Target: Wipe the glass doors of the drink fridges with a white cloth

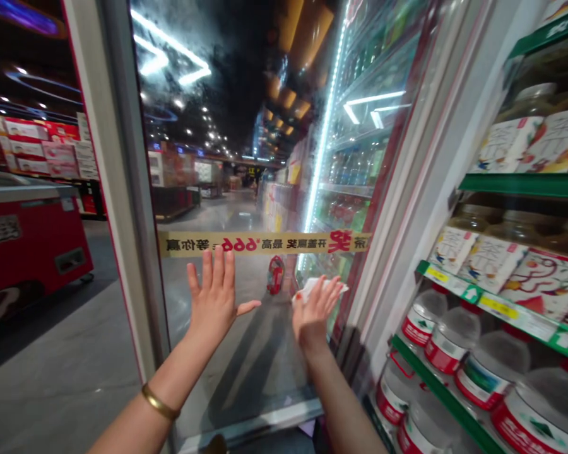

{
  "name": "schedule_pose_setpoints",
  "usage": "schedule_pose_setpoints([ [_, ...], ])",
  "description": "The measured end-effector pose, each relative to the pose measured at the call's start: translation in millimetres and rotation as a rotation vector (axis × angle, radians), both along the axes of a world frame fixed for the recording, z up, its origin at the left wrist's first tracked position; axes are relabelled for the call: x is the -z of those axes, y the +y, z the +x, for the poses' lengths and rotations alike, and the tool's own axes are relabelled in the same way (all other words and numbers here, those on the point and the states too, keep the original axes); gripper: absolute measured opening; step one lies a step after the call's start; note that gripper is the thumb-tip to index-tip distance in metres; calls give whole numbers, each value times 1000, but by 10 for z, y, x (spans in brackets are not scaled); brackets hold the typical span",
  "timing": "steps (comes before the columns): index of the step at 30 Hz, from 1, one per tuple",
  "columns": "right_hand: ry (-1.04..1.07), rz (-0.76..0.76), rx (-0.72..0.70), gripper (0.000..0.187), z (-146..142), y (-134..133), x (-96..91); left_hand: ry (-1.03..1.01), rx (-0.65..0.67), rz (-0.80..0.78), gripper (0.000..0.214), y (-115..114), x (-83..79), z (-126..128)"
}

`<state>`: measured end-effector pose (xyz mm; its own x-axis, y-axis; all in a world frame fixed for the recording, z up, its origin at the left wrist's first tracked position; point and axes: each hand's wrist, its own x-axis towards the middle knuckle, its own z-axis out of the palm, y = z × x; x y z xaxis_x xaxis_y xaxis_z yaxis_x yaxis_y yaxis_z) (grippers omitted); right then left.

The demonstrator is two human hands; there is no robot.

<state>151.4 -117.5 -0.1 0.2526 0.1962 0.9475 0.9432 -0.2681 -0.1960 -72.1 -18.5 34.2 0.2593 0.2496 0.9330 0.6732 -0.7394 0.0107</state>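
The left hand (213,299) stands open, fingers spread, palm toward the glass cooler door (250,359), just below a yellow printed strip (265,243); the right hand (313,312) is partly open, pressing a crumpled white cloth (315,290) flat against the same pane, its fingers over the cloth; the cloth sits beside the left hand; bottled water (454,334) stands on green shelves (445,397) to the right.

Bare forearms (182,366), smooth gold bangle (159,401) on the left
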Motion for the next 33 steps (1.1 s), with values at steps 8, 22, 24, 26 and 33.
schedule_pose_setpoints([
  [8,63,-92,-43,89,265,77,-164,-6,25,-18,140,70,3,-17],
  [22,61,-95,24,92,367,15,217,27,-35,-36,153,270,41,-10],
  [24,89,-64,45,90,395,-43,390,37,-24,-49,157,358,50,15],
  [26,18,-138,-5,90,290,-50,538,46,-19,-48,159,467,54,48],
  [33,-225,-374,19,84,645,128,-321,105,-42,-101,163,814,10,224],
])
